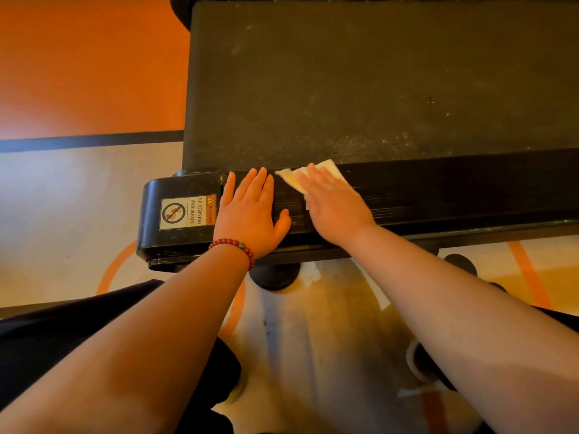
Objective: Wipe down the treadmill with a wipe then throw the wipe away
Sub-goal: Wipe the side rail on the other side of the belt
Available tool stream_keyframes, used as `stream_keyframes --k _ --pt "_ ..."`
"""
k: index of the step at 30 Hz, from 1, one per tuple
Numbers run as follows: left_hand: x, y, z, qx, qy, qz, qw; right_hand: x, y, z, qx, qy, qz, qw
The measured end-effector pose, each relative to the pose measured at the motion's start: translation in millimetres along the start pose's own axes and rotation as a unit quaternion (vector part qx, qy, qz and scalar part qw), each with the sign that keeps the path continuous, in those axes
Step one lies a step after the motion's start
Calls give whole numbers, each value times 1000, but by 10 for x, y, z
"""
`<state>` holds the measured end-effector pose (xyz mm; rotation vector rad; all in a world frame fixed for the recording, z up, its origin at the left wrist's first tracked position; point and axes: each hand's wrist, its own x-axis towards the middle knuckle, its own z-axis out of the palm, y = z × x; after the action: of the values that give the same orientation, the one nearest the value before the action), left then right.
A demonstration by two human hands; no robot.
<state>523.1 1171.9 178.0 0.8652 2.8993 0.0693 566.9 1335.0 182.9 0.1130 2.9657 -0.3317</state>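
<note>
Spreading at far left is orange-and-cream floor (78, 73), then a black end cap (180, 189) bearing a white warning sticker (187, 213). Left hand (250, 211), red bead bracelet (233, 245) at its wrist, rests flat, fingers straight, on the black treadmill side rail (454, 189). Right hand (335, 205), fingers straight, presses the folded white paper wipe (293, 180) onto that rail beside the dusty black belt (376, 83).

Reaches both arms forward; rests left hand (250, 211) flat on the treadmill rail (454, 189), right hand (335, 208) flat on it too, fingers straight.
</note>
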Motion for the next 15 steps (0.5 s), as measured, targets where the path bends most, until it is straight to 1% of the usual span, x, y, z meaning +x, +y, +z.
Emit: stream_keyframes --k 3,4,5,6,7,10,11,12,13,15 --pt "1 5 -2 3 0 -2 1000 14 128 7 -3 43 144 989" --pt "0 7 1 3 2 -4 1000 20 117 16 -10 54 172 984" --pt "1 10 3 1 3 -5 1000 27 77 23 -13 61 181 982" --pt "1 10 3 -4 2 -5 1000 28 13 24 -10 63 173 983" --pt "-2 8 3 -11 -1 -4 1000 19 -64 24 -3 61 145 987" --pt "-14 -5 3 -30 -5 -4 1000 -49 -200 24 10 23 5 1000" --pt "-19 -7 -5 -34 -5 -4 999 -71 -172 9 12 12 -14 1000" --pt "-23 -6 -12 -38 -2 -3 999 -88 -108 -6 11 9 -4 1000" --pt "-25 -9 -20 -43 1 -2 999 -105 -26 -14 10 19 29 999" --pt "-42 -13 -36 -54 5 -2 999 -147 106 -16 12 55 131 990"
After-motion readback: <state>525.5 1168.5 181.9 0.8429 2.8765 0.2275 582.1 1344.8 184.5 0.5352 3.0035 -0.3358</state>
